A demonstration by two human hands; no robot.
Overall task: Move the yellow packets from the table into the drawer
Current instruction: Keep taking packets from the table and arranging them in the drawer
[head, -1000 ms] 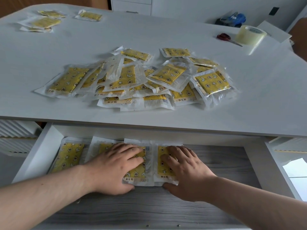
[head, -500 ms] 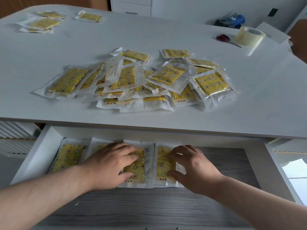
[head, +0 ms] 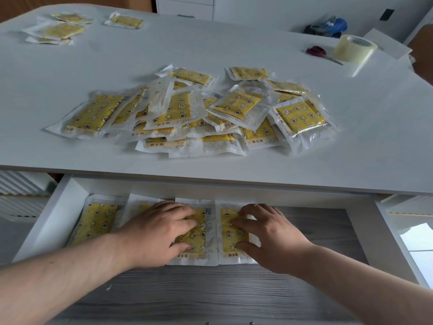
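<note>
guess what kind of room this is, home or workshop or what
Probably a home or small office used as a packing spot, though that is a guess. A big white table holds a pile of yellow packets, with a roll of tape and scissors nearby, and white cabinets stand behind.

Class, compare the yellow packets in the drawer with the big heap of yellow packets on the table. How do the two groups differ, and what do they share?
The drawer packets lie flat in a side-by-side row; the heap on the table is jumbled, with packets overlapping and tilted. The drawer packets are few, the heap holds many. The left hand and right hand rest on drawer packets; nothing touches the heap. Both groups share clear wrappers around yellow star-and-moon contents.
</note>
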